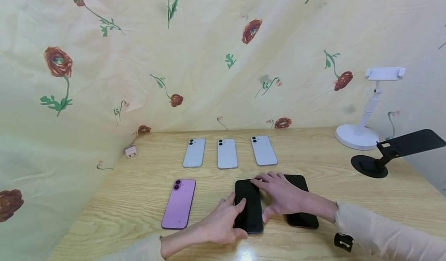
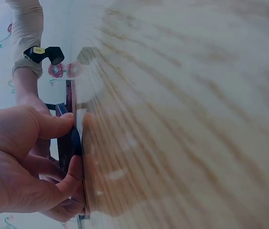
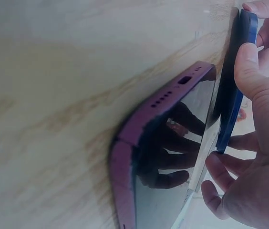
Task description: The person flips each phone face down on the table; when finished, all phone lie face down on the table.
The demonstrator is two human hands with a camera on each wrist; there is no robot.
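Left hand (image 1: 224,222), fingers bent, pinching the left edge and near end of a black phone (image 1: 250,206); one fingertip lies on the glass. Right hand (image 1: 283,195), arched, gripping the same phone, thumb at its right edge, fingers at its far end. Black phone: smooth dark screen uppermost, blue rim, rounded corners; placed in the middle of the desk (image 1: 118,206), towards the near side. Whether it lies fully flat, cannot tell.

Just right of it: second phone (image 1: 302,219), glossy dark glass up, purplish metal rim with port and speaker holes; right hand and forearm cross above, hiding its middle. Near its lower right corner: small black fitting (image 1: 343,242), by the cream cloth right sleeve (image 1: 383,230).

Left of the left hand, apart: purple phone (image 1: 179,204), back up, paired lenses at its far left corner.

Along the far edge, a spaced row: three pale phones (image 1: 227,153), backs up. Far left corner: pink plug (image 1: 131,151), boxy. Far right corner: white stand (image 1: 357,137), round base, jointed stem; black stand (image 1: 370,166) before it, disc base, slanted plate, by the right edge.

Desk: pale wood grain, glossy. Behind: creased cream cloth (image 1: 209,52), red poppies, green stems.
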